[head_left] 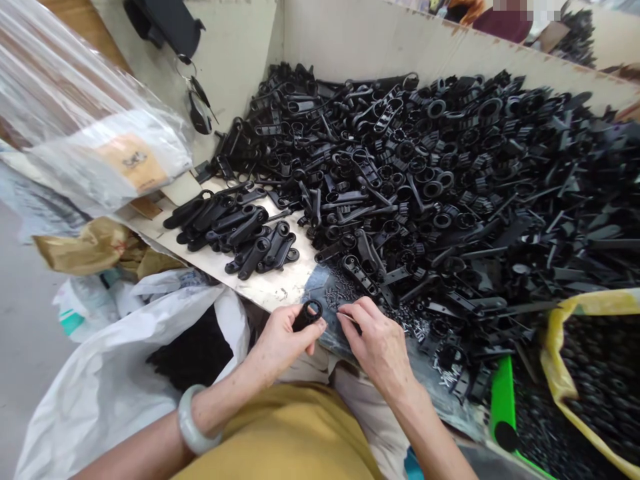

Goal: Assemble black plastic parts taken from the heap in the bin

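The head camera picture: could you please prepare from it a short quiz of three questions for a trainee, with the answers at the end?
1. What does the left hand hold?
A) a green tube
B) a black part with a round opening
C) a plastic bag

2. True or false: the yellow-rimmed container stands at the right side of the picture.

3. Fill in: the pale bracelet is worn on the ___ wrist.

Key: 1. B; 2. True; 3. left.
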{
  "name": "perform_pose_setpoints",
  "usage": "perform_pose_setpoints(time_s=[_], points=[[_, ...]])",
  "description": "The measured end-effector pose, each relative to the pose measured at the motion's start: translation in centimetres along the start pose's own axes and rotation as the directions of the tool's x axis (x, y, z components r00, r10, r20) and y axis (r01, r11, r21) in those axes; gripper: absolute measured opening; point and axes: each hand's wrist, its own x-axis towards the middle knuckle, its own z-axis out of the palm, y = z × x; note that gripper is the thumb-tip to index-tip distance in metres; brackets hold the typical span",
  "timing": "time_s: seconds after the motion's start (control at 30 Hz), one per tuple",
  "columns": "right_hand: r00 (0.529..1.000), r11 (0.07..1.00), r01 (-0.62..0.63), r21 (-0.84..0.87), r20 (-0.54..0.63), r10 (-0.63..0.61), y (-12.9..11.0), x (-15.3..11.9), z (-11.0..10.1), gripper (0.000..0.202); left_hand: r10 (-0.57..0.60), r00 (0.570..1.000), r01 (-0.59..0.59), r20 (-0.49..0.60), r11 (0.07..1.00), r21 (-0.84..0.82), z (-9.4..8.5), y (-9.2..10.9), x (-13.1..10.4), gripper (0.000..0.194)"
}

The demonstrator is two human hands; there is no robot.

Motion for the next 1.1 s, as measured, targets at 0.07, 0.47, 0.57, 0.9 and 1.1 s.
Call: perform_pose_setpoints(time_s=[0.07, 0.47, 0.57, 0.9, 1.1], points=[[0.999, 0.992, 0.003, 0.123, -0.033, 0.001, -0.2, -0.3, -0.4, 0.019, -0.024, 1.000, 0.025, 0.013, 0.997, -0.067, 0.1, 0.2, -0.1, 0.029], [0.954, 0.789, -0.135, 0.600, -0.135, 0.266, -1.7, -3.0, -2.4, 0.005, -0.094, 0.987, 0.117, 0.130, 0.976, -0.181, 2.2, 1.4, -0.4, 0.030], [0.948, 0.777, -0.137, 0.614, -0.146, 0.283, -1.6, -3.1, -2.3, 0.006, -0.077, 0.989, 0.098, 0.128, 0.982, -0.164, 2.5, 1.5, -0.5, 0.030], [0.944, 0.715, -0.133, 0.687, -0.132, 0.302, -1.6, -3.8, -2.1, 0.010, -0.095, 0.971, 0.135, 0.221, 0.975, -0.175, 2.8, 1.7, -0.8, 0.030], [0.930, 0.643, -0.139, 0.753, -0.123, 0.346, -1.6, -4.9, -1.5, 0.008, -0.101, 0.941, 0.187, 0.324, 0.951, -0.247, 3.3, 1.9, -0.4, 0.029]])
